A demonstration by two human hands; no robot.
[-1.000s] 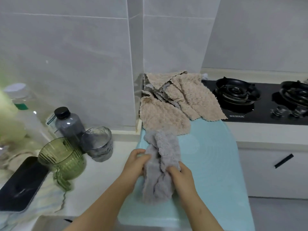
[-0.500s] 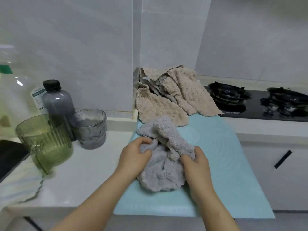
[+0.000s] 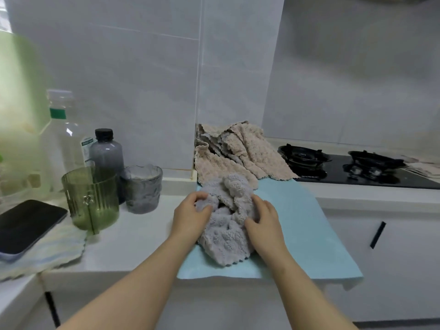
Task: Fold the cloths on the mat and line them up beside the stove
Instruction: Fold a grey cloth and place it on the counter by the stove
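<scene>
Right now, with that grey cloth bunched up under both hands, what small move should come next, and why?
Probably draw the hands apart to spread the grey cloth flat on the mat. It lies crumpled in a heap, with the left hand pinching a fold and the right hand resting on top. No straight edge shows to fold along, so flattening likely has to come first.

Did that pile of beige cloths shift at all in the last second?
No. The beige cloths still lie with their right edge overlapping the near left corner of the stove, as before.
</scene>
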